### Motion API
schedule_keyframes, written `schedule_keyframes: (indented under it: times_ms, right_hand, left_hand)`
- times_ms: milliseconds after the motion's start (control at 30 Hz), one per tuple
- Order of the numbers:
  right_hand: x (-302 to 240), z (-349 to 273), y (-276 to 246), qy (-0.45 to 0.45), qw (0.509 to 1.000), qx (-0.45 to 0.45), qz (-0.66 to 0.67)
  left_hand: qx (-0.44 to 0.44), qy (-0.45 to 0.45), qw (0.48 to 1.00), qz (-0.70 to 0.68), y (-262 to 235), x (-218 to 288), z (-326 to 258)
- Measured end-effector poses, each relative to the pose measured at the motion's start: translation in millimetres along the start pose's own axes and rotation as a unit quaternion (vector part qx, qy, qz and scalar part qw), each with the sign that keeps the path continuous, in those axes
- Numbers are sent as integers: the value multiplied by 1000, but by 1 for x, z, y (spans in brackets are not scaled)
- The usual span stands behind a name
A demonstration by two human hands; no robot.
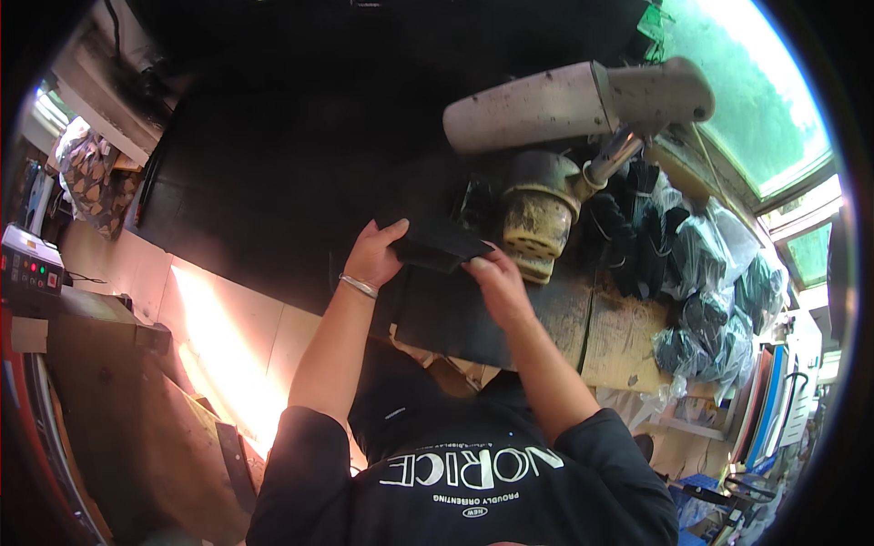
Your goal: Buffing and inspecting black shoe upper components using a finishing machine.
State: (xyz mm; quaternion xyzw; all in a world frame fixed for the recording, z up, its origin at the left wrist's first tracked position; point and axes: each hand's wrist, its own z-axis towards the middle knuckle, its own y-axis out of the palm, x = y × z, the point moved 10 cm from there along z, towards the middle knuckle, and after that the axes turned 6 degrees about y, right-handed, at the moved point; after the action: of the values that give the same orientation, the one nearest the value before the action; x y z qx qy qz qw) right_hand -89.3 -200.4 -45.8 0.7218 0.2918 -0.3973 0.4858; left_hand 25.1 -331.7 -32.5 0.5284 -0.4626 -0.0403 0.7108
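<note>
Between my two hands, above the near edge of a black work surface, is a thin black flat sheet (441, 244), perhaps fabric or leather. My left hand (374, 256), with a bracelet at the wrist, grips the sheet's left end, its thumb laid on top. The right end is pinched by my right hand (501, 284), thumb and fingers closed together. Just beyond the right hand stands a worn yellow-and-grey machine head (537, 214) with holes in its lower part. The dark sheet blends into the black surface, so parts of its outline cannot be made out.
A thick grey arm (528, 107) reaches over the right side of the table (264, 173). Plastic-wrapped black bundles (706, 264) pile up at the right beneath a window (746, 91). At the left is a control box (32, 264) with lit buttons; sunlight falls on the floor (223, 332).
</note>
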Motion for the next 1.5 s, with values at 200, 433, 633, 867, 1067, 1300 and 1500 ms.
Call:
schedule_keyframes:
  times_ms: [200, 433, 633, 867, 1067, 1300, 1500]
  right_hand:
    - [-22, -12, -5, 63, 974, -16, -216]
    - [17, -25, 7, 39, 896, 2, -442]
    - [39, -67, 0, 51, 997, -43, -50]
    - [63, -93, -39, 89, 993, -20, 69]
    - [57, -117, -67, 26, 921, -5, 389]
    - [72, -96, -83, 39, 874, 31, 483]
    - [102, -89, -85, 53, 876, -55, 477]
  left_hand:
    - [-6, -93, 996, -2, 1, -32, -35]
    - [-105, -123, 925, 344, 44, -58, -41]
    - [-98, -151, 930, 320, 59, -73, -72]
    - [-123, -109, 866, 471, 80, -114, -80]
    - [-257, 3, 633, 730, 121, -157, -77]
    - [-233, 76, 643, 726, 94, -172, -82]
    - [-194, 59, 633, 747, 91, -170, -72]
